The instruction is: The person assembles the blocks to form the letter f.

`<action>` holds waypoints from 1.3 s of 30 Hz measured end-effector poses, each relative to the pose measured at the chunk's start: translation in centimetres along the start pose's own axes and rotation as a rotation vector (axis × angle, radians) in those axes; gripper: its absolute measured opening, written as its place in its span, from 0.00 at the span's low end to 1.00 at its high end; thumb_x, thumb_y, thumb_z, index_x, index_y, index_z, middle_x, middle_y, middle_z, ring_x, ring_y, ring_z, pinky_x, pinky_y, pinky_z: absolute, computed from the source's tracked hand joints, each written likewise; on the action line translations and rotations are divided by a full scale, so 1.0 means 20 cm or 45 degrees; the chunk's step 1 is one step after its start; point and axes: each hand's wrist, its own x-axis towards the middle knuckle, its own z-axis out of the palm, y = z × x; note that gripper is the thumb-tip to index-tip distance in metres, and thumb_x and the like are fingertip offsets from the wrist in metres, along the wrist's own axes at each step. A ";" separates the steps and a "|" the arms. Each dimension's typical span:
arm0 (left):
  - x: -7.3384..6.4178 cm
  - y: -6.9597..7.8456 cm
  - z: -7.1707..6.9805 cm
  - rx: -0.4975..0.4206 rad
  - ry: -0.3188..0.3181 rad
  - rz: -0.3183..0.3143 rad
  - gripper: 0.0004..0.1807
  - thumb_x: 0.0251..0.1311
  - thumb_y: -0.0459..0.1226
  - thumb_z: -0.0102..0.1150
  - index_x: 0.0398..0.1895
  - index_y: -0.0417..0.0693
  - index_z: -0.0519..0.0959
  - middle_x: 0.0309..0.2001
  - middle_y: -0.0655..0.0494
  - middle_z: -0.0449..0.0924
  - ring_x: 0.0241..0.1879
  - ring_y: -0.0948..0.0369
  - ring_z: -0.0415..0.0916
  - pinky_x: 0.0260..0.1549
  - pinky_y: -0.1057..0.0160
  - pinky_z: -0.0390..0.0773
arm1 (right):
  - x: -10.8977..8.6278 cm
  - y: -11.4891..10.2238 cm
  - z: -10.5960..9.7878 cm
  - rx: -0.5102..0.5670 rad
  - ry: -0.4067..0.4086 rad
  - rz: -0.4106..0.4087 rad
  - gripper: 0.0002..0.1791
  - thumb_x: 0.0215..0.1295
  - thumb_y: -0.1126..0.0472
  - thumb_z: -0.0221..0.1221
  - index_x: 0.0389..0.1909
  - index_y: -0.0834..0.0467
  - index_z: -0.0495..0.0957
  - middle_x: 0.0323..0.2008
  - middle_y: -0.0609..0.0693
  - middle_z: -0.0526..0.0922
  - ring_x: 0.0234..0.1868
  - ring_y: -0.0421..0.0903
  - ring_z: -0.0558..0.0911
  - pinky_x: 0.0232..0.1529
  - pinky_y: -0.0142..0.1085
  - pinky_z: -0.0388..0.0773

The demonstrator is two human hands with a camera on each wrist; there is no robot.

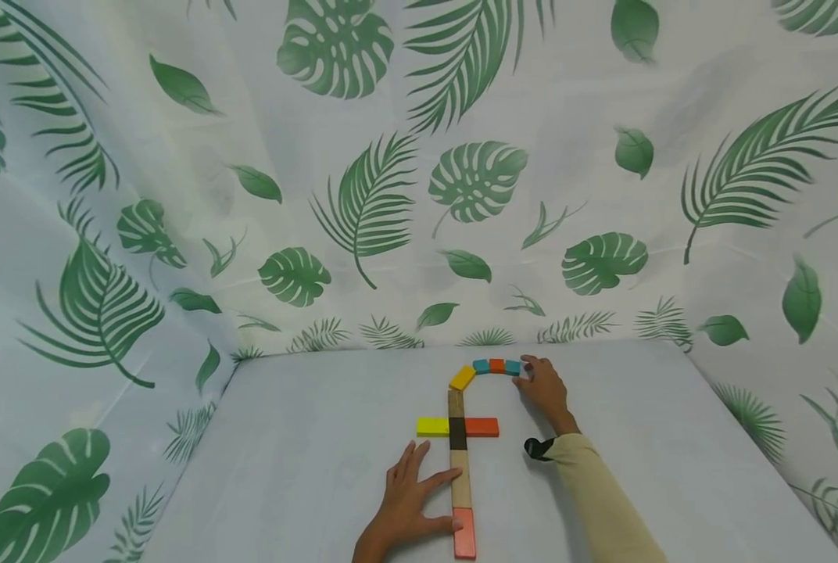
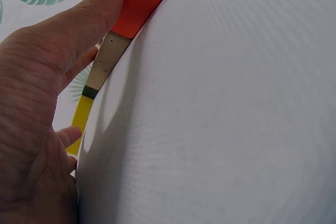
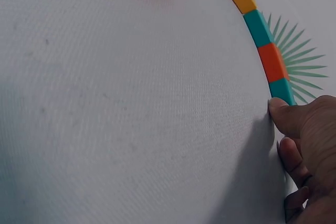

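Observation:
Flat blocks lie end to end on the white tabletop in a cane-like shape. My left hand (image 1: 406, 494) spreads its fingers along the lower left side. Its thumb touches the salmon-red block (image 1: 464, 539) at the near end, and its index finger touches the light wooden block (image 1: 462, 489). At the curved far end, my right hand (image 1: 547, 392) pinches the last teal block (image 1: 513, 367) between thumb and index finger. Beside that block sit an orange block (image 1: 496, 365) and another teal block (image 3: 258, 27). The thumb covers the pinched block's end in the right wrist view.
A dark block (image 1: 457, 434) forms the crossing, with a yellow-green block (image 1: 433, 427) on its left and a red block (image 1: 482, 427) on its right. Above are a brown block (image 1: 456, 403) and a slanted yellow block (image 1: 463, 378). Leaf-printed cloth (image 1: 391, 305) surrounds the tabletop (image 1: 306, 438).

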 end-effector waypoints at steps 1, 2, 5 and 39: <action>0.00 0.00 0.00 0.003 0.003 0.000 0.38 0.47 0.71 0.60 0.66 0.85 0.65 0.77 0.48 0.46 0.75 0.41 0.40 0.61 0.38 0.55 | 0.00 0.00 0.00 -0.002 -0.003 -0.002 0.29 0.62 0.59 0.63 0.62 0.64 0.70 0.50 0.65 0.77 0.41 0.56 0.77 0.42 0.49 0.74; 0.00 -0.01 0.00 0.006 0.006 0.000 0.38 0.47 0.71 0.59 0.66 0.85 0.65 0.77 0.48 0.46 0.75 0.41 0.40 0.61 0.38 0.55 | 0.00 0.00 0.00 -0.004 -0.004 -0.004 0.29 0.62 0.59 0.63 0.62 0.65 0.70 0.50 0.65 0.77 0.41 0.56 0.77 0.42 0.49 0.74; 0.01 -0.01 0.01 0.004 0.007 -0.001 0.39 0.47 0.71 0.59 0.66 0.86 0.65 0.77 0.48 0.46 0.75 0.41 0.40 0.61 0.38 0.55 | 0.00 0.00 0.01 -0.005 -0.002 -0.006 0.28 0.62 0.60 0.63 0.62 0.65 0.71 0.50 0.65 0.77 0.41 0.56 0.77 0.43 0.49 0.74; 0.03 -0.02 0.02 0.000 0.009 -0.004 0.38 0.47 0.72 0.57 0.66 0.87 0.65 0.77 0.48 0.46 0.75 0.41 0.41 0.61 0.37 0.55 | -0.03 0.03 -0.02 0.331 0.039 0.040 0.23 0.67 0.65 0.57 0.62 0.67 0.70 0.54 0.65 0.79 0.48 0.57 0.79 0.51 0.49 0.75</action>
